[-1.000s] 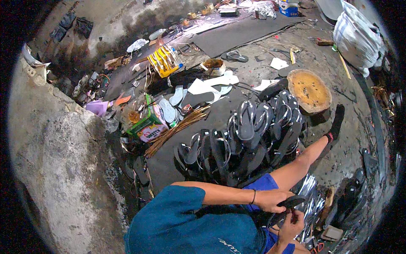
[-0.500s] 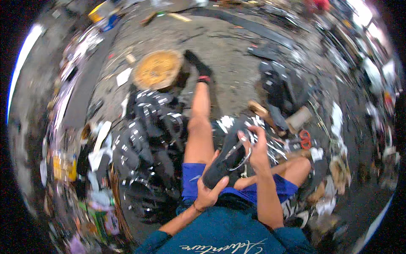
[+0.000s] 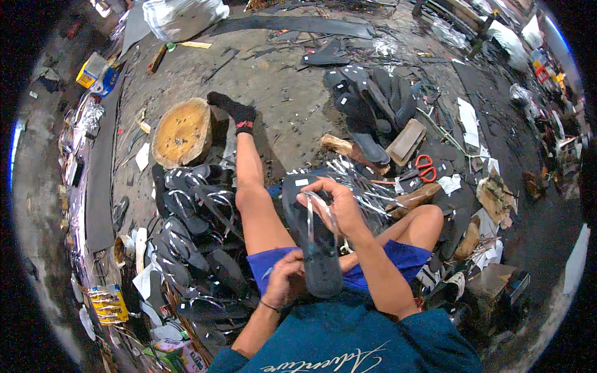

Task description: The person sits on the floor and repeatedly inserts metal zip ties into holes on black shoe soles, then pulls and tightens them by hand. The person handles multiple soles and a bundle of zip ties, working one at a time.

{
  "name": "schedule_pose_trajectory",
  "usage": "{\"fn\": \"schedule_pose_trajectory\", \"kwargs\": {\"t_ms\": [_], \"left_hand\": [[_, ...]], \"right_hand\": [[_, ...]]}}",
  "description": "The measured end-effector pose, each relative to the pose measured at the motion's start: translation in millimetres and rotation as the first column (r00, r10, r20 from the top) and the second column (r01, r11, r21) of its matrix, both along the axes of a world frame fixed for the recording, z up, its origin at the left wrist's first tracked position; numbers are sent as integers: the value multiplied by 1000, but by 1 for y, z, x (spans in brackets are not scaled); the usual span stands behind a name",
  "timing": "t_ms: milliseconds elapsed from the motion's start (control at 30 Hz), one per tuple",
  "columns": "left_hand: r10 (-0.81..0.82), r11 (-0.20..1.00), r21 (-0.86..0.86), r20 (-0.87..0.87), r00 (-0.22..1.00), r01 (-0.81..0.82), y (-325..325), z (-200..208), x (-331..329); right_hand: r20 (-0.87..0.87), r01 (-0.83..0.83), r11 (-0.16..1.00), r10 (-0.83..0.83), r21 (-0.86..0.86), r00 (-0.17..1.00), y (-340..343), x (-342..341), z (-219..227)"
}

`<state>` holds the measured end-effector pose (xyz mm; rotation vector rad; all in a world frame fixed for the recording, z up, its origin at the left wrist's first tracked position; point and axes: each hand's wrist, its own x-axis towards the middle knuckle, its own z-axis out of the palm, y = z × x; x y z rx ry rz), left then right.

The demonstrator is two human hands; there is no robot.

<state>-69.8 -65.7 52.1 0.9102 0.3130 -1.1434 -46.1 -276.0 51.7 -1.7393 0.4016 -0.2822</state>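
At the bottom of the frame, a dark teal T-shirt (image 3: 404, 339) covers the torso, its short, plain sleeves (image 3: 428, 326) ending near the elbows. White script lettering (image 3: 329, 362), slanted and flowing, runs across the chest and appears upside down. Above it, at centre, are blue-violet shorts (image 3: 401, 256) with wide legs that leave both knees bare. A thin black band (image 3: 269, 306) circles the left wrist. The left hand (image 3: 284, 278) is ungloved and slightly blurred; the right hand (image 3: 339, 208) is ungloved too. Toward the upper left, a black sock (image 3: 230, 106) covers one foot, with a narrow pinkish-red band (image 3: 244, 124) at the ankle.
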Motion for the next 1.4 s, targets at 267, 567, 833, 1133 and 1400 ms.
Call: {"fn": "schedule_pose_trajectory", "kwargs": {"t_ms": [267,567,833,1133,1400], "left_hand": [[187,963,40,614,767,-267,-30,9,50],[50,968,167,600,799,-186,-12,-15,58],[-664,143,698,593,455,-701,134,42,142],[195,867,236,651,734,-439,15,-25,117],[-516,579,742,655,552,-338,67,-36,68]], "right_hand": [[-155,58,461,175,886,972,19,-37,-58],[-96,-252,612,477,750,874,14,-33,-91],[-426,-119,540,-489,-833,761,-175,44,-181],[-31,-127,794,135,-594,990,6,-16,-76],[-599,-432,562,-148,-706,787,-59,-6,-203]]}}
